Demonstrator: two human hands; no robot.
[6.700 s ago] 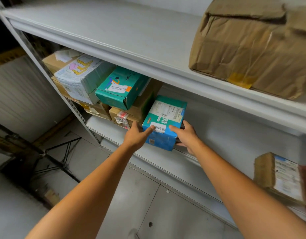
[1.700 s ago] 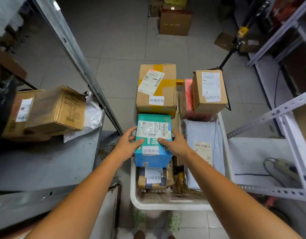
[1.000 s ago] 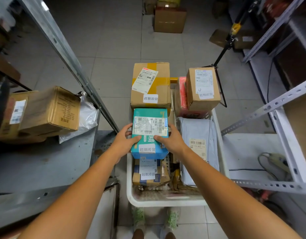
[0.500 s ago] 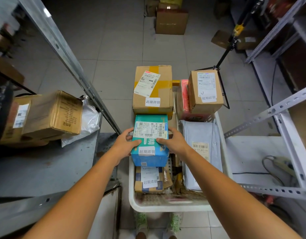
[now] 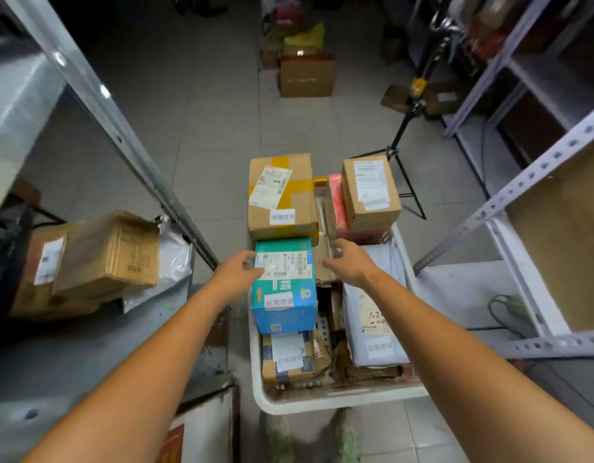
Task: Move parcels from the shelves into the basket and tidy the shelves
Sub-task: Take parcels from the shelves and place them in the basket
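Fingers (image 5: 247, 256) lay loose and gripped nothing, my left hand (image 5: 233, 274) touching the teal parcel (image 5: 284, 285) perched atop other parcels (image 5: 287, 357) in the white basket (image 5: 322, 404), my right hand (image 5: 347, 264) just beside it, so I judged that drawing both away gently would keep it from tipping.

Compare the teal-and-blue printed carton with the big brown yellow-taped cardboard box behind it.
The teal-and-blue printed carton is coloured; the big brown cardboard box is plain, taped yellow. The carton's shipping label lies square; the brown box's is skewed. Both sit in the white basket, each bearing a white sticker.
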